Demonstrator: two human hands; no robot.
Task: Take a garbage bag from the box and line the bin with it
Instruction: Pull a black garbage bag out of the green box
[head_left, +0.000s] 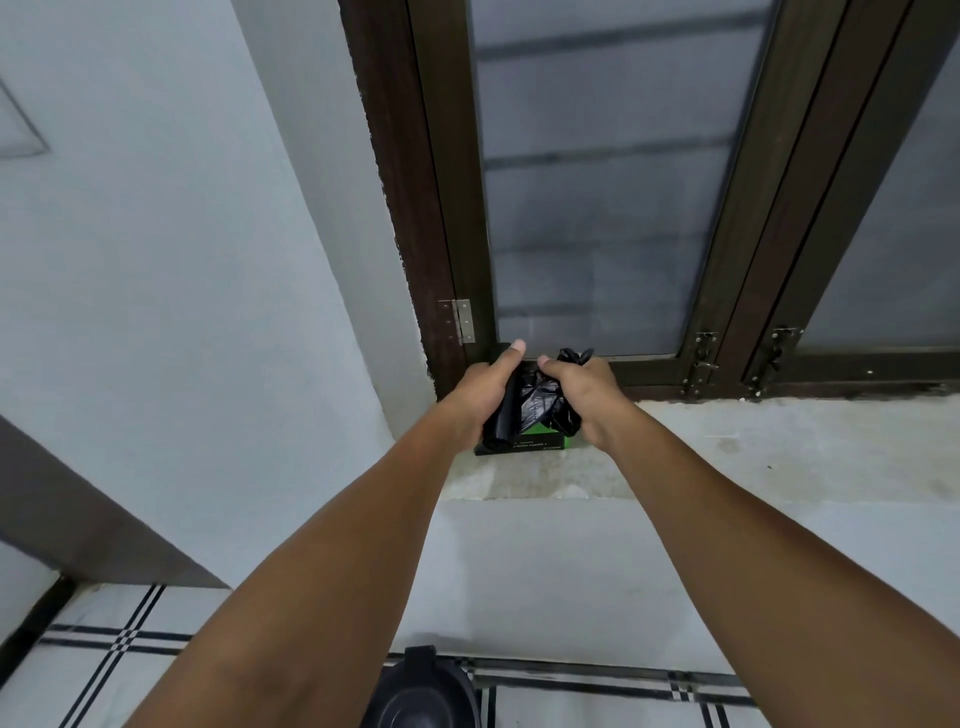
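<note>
Left hand grips bag roll, right hand clutches crumpled garbage bag above green box on windowsill; bin below.

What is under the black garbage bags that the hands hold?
A green and black box on the windowsill lies under the garbage bags. Its top and inside are covered.

The box is sitting tight in the sill's left corner, the wall crowding it leftwards and the window frame closing behind; rightwards the sill is lying bare, and the near edge is staying open for reaching in
</note>
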